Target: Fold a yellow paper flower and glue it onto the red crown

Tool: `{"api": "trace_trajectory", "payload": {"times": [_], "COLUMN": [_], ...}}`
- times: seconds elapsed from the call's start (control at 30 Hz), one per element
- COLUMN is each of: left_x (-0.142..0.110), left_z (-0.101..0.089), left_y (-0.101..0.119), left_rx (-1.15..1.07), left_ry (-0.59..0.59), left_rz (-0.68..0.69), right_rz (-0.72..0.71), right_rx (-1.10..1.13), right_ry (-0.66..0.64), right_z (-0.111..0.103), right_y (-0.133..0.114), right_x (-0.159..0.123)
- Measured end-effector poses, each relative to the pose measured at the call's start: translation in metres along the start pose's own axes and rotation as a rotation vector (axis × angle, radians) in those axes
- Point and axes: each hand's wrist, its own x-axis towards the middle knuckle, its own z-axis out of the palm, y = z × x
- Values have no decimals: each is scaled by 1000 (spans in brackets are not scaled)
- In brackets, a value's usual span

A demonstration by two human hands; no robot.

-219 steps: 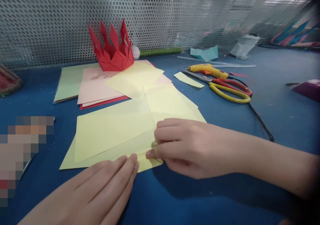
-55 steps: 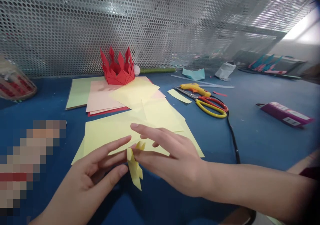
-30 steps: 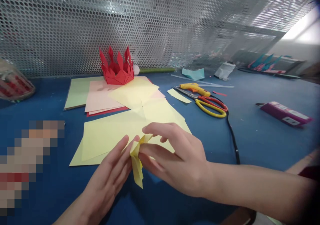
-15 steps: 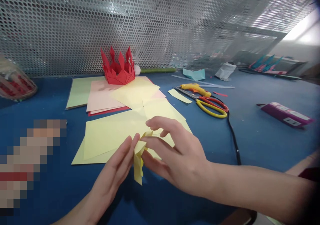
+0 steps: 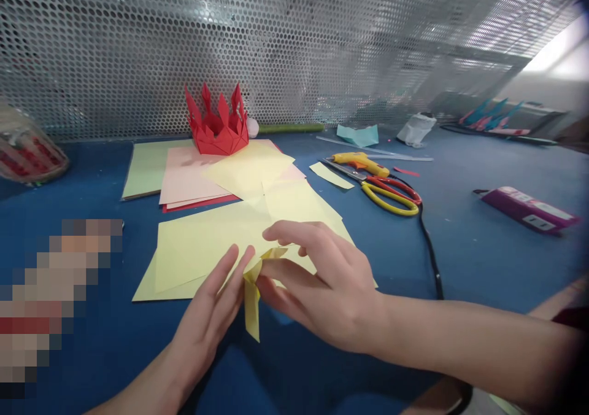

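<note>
A small folded strip of yellow paper (image 5: 251, 310) stands between my two hands, above the blue table. My right hand (image 5: 329, 286) pinches its upper part between thumb and finger, while the other fingers curl above. From the left, my left hand (image 5: 209, 310) presses against the same piece; its fingers are straight and close together, and the fingertips touch the paper's edge. Part of the fold is hidden behind my right fingers. Just beyond my hands lie several flat pale yellow sheets (image 5: 197, 249), partly overlapping.
A red paper crown (image 5: 221, 135) rests on the pink sheets (image 5: 184, 178). To the right lie scissors (image 5: 391, 197), a yellow glue gun (image 5: 361, 162) with a black cord (image 5: 427, 252), and a purple packet (image 5: 529, 209). At far left stands a clear jar (image 5: 30, 151); perforated metal (image 5: 276, 46) walls the back.
My right hand has shifted slightly and turned the upper part of the folded paper, which now points more to the right. My left fingertips have spread a little.
</note>
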Motion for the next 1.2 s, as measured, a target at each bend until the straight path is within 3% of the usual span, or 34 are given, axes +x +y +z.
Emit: {"api": "trace_trajectory", "payload": {"times": [0.13,0.27,0.7,0.9,1.07,1.2], "left_x": [-3,-1,20,21,24,23], "left_z": [-3,1,2,1,5,4], "left_y": [3,-3,15,22,22,22], "left_rx": [-32,-85,-15,97,101,57], "left_ry": [-84,-72,290,435,494,447], "left_rz": [40,14,-42,-83,-15,-36], "right_rz": [-17,-24,-191,-64,-97,-151], "right_rx": [16,75,-97,42,172,289], "right_ry": [-36,-88,-168,-124,-169,-172], "right_z": [4,8,8,11,11,5], "right_y": [1,-1,-10,-18,-14,-8], "right_x": [-1,-4,-9,-8,-4,-4]}}
